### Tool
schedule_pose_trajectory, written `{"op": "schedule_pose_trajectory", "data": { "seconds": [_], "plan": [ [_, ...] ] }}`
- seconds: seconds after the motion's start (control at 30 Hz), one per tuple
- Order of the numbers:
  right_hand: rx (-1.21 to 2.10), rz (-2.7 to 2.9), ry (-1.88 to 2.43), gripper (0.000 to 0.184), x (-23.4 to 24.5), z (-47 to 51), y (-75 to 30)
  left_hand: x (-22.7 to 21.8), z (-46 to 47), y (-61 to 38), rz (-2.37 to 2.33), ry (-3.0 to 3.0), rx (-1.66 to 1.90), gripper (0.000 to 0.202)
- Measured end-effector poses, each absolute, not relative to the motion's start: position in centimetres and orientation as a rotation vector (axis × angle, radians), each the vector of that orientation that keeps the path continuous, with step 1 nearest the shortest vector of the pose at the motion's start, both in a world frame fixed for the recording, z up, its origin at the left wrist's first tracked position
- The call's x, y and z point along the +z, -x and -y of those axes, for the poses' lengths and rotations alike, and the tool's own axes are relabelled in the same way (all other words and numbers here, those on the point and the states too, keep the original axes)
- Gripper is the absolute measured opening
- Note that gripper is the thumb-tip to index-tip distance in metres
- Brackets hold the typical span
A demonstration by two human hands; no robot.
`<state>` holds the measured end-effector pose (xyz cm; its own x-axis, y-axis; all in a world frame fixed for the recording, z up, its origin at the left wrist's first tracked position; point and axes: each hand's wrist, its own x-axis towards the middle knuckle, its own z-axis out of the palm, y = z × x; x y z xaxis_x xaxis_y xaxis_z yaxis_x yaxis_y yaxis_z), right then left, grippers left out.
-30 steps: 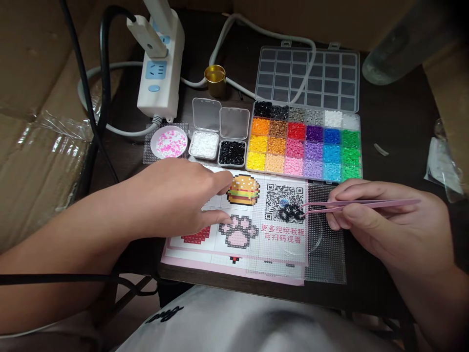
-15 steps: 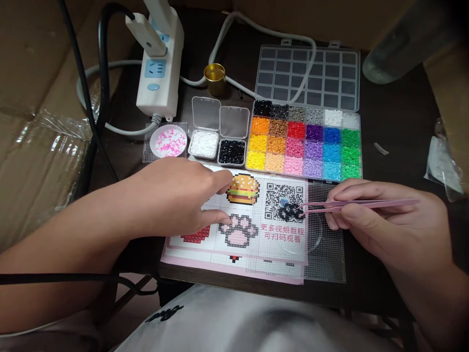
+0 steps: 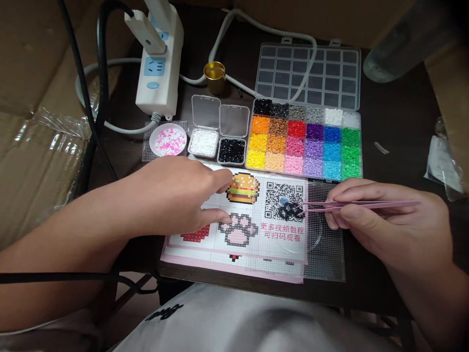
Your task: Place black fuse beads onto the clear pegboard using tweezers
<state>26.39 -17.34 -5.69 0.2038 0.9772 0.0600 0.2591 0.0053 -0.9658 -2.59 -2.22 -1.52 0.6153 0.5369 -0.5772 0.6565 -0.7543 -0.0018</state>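
Observation:
My right hand [image 3: 388, 220] pinches pink tweezers [image 3: 361, 205], whose parted tips reach a loose heap of black beads [image 3: 290, 211]. The beads seem to lie in a clear round dish [image 3: 319, 237], only faintly visible. Under it is a clear pegboard [image 3: 326, 259], overlapping the right part of a printed pattern sheet [image 3: 225, 244]. My left hand [image 3: 183, 195] lies over the sheet's left part, thumb and index finger apart. Its thumb tip is beside a printed paw [image 3: 238, 230], its index finger beside a printed burger [image 3: 242, 188]. The hand hides part of the sheet.
Behind the sheet stand an open bead box [image 3: 304, 139] of many colours, small boxes of white beads [image 3: 203, 143] and black beads [image 3: 231, 151], and a dish of pink and white beads [image 3: 168, 140]. A power strip [image 3: 159, 73], gold cup [image 3: 214, 78] and cables are farther back.
The tweezers' tips have shifted very slightly at the black beads. My left hand has stayed in place.

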Motion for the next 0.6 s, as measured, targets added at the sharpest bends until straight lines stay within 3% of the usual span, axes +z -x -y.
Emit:
{"op": "schedule_pose_trajectory", "data": {
  "seconds": [0.2, 0.6],
  "plan": [
    [0.850, 1.365, 1.375, 0.020, -5.61, 17.29, -26.41, -1.31, 2.27, 2.42, -1.004, -2.609, -0.841, 0.061],
    [0.718, 1.473, 1.318, 0.019, -5.07, 16.53, -25.94, -1.13, 2.34, 2.26, -1.003, -2.630, -0.872, 0.054]
  ]
}}
